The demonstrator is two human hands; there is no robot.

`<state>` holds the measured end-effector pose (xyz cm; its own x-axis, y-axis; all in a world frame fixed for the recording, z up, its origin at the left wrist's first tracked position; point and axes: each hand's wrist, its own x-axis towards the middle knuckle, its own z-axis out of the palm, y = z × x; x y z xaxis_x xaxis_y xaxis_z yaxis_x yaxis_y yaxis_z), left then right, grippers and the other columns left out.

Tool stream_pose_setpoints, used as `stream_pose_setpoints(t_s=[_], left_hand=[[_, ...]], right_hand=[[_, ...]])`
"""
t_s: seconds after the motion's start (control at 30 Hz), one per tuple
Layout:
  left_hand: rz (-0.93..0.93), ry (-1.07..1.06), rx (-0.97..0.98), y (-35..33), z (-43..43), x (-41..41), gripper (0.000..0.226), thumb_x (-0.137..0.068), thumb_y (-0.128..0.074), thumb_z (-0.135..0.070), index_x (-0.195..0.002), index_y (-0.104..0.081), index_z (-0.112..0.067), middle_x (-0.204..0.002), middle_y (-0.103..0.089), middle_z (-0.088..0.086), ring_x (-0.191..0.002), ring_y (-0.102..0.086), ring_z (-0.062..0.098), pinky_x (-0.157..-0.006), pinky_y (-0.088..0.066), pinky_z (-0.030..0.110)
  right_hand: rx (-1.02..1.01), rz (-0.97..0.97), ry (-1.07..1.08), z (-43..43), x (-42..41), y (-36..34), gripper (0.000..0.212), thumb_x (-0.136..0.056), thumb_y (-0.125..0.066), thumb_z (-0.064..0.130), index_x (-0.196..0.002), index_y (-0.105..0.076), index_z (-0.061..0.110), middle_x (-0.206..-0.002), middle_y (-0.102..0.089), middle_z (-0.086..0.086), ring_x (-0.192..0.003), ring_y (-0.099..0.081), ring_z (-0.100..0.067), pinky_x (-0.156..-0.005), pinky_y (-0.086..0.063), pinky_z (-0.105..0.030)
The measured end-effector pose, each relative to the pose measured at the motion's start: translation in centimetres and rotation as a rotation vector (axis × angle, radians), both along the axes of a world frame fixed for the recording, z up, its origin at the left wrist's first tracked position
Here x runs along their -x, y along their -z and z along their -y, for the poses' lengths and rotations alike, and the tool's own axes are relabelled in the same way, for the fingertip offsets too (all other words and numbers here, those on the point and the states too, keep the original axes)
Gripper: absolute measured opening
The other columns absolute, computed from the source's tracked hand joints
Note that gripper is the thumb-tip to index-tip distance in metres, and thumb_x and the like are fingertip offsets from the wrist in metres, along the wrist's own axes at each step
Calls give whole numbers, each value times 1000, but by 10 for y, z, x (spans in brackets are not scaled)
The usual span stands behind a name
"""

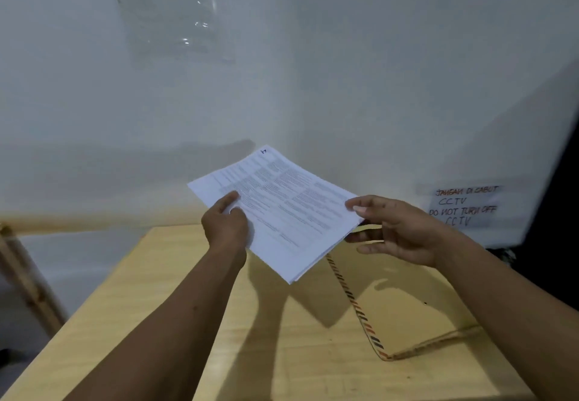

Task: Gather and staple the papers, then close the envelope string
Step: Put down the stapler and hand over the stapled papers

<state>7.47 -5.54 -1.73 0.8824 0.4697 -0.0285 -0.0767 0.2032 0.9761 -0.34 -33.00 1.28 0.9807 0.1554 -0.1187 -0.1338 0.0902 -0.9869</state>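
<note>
A stack of white printed papers (282, 209) hangs in the air above the wooden table (188, 322), tilted with one corner toward the wall. My left hand (225, 225) grips its left edge, thumb on top. My right hand (398, 231) pinches the right corner between thumb and fingers. Below the papers, on the right half of the table, lies a brown envelope (404, 303) with a striped red and dark border along its left edge. No stapler is in view, and the envelope's string cannot be seen.
A white wall stands right behind the table, with a taped handwritten CCTV notice (463, 206) at the right and a clear plastic sheet (175, 15) higher up. A wooden frame piece (25, 272) leans at the left. The floor drops away left of the table.
</note>
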Motion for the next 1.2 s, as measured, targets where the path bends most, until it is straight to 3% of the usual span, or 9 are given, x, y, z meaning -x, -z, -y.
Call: stream_pose_setpoints(t_s=[0.07,0.23,0.33,0.43,0.5,0.7,0.8,1.0,1.2], left_hand=[[2,11,69,5,31,2,43,-94,-43,5,-115,-71,-18,-125,-70,7,-83,-63,22,-89,-57,38],[-21,170,117,18,111,19,42,-94,-44,4,-123,-68,-15,-126,-66,1,-90,-68,18,-80,-55,27],[-18,389,-52,26,139,29,40,-92,-47,-9,-124,-59,-29,-135,-59,-4,-116,-64,27,-103,-53,44],[6,636,-273,37,157,52,56,-98,-45,-19,-149,-27,-32,-122,-55,-2,-93,-72,31,-80,-63,46],[83,668,-574,49,158,73,47,-97,-42,-20,-140,-28,-29,-100,-63,2,-78,-73,31,-73,-62,48],[353,1115,-1263,87,152,117,23,-86,-61,-15,-80,-63,-37,-102,-66,-8,-101,-63,16,-84,-51,26],[411,1156,-1335,101,155,129,26,-83,-59,-17,-87,-74,-38,-113,-66,-9,-106,-62,12,-94,-52,31],[549,982,-1424,109,155,137,26,-87,-62,-17,-103,-79,-28,-108,-75,-6,-99,-67,19,-76,-46,25],[533,951,-1504,111,153,144,14,-92,-59,-22,-93,-72,-15,-96,-74,6,-83,-66,27,-64,-39,28]], right_hand=[[-44,22,64,7,11,0,33,-85,-72,18,-117,-68,12,-110,-70,-13,-93,-70,-32,-74,-60,-43],[185,95,363,25,39,15,23,-89,-71,4,-111,-69,12,-122,-67,-11,-95,-70,-24,-71,-62,-36],[486,191,516,53,63,14,25,-90,-66,0,-110,-68,15,-126,-61,0,-92,-64,-7,-66,-56,-16],[737,191,623,83,95,8,37,-87,-58,-1,-115,-68,21,-131,-59,3,-104,-62,-17,-73,-49,-19],[781,170,695,100,117,5,42,-86,-55,-3,-120,-68,17,-134,-58,-3,-108,-62,-23,-73,-50,-22],[639,44,802,125,183,0,38,-87,-57,-14,-121,-66,0,-123,-58,-17,-88,-65,-28,-44,-53,-20],[519,-35,820,131,214,3,29,-85,-56,-17,-108,-67,-2,-109,-60,-22,-77,-64,-30,-44,-53,-27],[429,-171,787,131,265,21,30,-84,-55,-18,-102,-72,-1,-94,-60,-16,-69,-61,-26,-62,-56,-34],[307,-229,752,140,306,38,29,-87,-63,-6,-115,-69,-3,-91,-65,-10,-69,-62,-17,-43,-50,-21]])
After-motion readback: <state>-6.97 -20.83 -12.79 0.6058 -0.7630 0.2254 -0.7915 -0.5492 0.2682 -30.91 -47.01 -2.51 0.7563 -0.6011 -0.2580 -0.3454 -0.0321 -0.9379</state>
